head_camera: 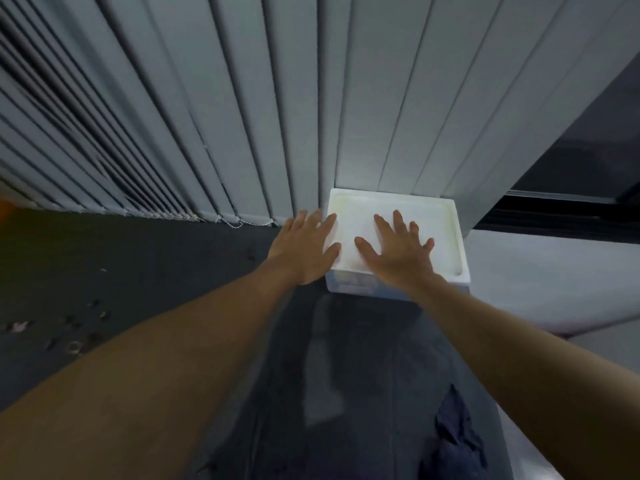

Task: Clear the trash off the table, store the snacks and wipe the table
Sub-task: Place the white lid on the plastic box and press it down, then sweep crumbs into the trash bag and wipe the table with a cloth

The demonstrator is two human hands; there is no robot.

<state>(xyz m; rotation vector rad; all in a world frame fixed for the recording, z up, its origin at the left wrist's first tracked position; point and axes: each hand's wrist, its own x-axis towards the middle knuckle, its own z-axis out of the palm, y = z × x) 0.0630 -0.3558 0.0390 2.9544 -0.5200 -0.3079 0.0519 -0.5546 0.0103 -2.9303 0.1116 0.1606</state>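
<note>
While both hands lie on it, the white lidded box [437, 220] sits at the foot of the grey vertical blinds [242, 116], its back edge touching the slats. What it stands on is hidden. Only a strip of its paler, see-through front wall shows below the lid.

The left hand [306, 252] rests over the lid's left edge, with the palm partly off the box, the fingers [311, 220] straight and the thumb lying on the lid. It grips nothing. The right hand [398, 252] is flat on the middle of the lid, fingers [399, 221] spread and straight, pressing or resting, with nothing grasped. The two thumbs are near each other but apart.

Both bare forearms reach forward from the bottom corners. The person's dark trousers [346, 393] fill the centre below the box. A crumpled dark cloth [457, 441] lies against the right thigh.

Left of the box is dark floor [156, 258] with small scraps [72, 346] scattered on it. A pale grey ledge [554, 278] runs just beside the box on the right, below a dark window [595, 140]. The contents of the box cannot be made out.
</note>
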